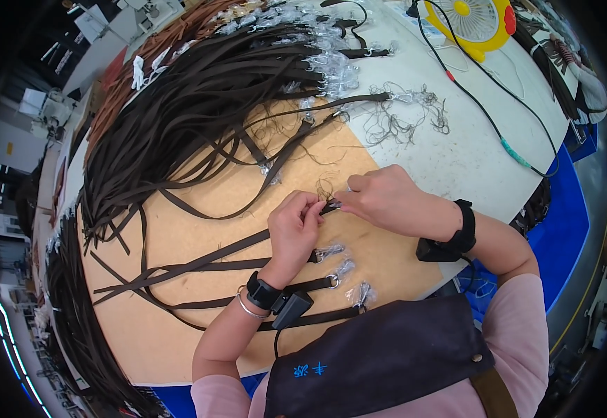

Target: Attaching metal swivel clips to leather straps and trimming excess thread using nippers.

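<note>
My left hand (294,226) pinches the end of a dark brown strap (237,245), which runs away to the left across the tan board (178,352). Close beside it, my right hand (387,200) is closed at the same strap end, with a small shiny piece at its fingertips that I cannot make out. A tuft of loose thread (324,187) stands up just beyond the fingers. Nearer to me lie several more straps, their metal ends wrapped in clear plastic (343,270); one shows a metal ring (333,281).
A large heap of dark straps (199,104) with plastic-wrapped ends covers the far left. Tangled thread (415,115) lies on the white table (457,150). A yellow fan (481,24) and black cables (472,97) are at the far right. More straps (73,299) hang over the left edge.
</note>
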`<state>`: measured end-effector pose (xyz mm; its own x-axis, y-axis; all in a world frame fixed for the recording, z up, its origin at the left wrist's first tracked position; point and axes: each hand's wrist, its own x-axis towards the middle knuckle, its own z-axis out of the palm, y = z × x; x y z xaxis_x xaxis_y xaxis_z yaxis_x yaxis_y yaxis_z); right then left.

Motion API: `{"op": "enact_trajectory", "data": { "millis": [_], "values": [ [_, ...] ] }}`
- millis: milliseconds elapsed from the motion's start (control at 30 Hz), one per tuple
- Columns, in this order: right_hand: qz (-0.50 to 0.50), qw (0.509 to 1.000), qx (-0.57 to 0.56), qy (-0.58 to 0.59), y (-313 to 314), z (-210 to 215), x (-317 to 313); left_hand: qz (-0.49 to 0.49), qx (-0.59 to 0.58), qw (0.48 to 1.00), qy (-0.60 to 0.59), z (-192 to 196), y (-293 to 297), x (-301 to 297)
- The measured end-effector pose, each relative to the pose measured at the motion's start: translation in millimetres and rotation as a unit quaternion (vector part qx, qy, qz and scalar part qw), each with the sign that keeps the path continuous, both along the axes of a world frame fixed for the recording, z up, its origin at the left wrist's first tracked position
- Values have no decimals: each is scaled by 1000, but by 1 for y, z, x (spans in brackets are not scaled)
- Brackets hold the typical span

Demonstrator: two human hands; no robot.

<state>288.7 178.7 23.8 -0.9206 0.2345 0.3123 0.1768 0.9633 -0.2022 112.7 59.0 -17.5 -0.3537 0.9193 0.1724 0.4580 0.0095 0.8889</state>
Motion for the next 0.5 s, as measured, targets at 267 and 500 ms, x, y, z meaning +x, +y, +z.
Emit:
{"op": "enact_trajectory", "data": {
  "millis": [267, 500],
  "values": [
    [14, 999, -19, -38, 10, 0, -4, -12, 1, 1000, 12, -1, 1, 0],
    [24, 996, 6, -80, 9, 1, -7, -20, -7, 1000, 6, 0, 1, -2]
  ]
}}
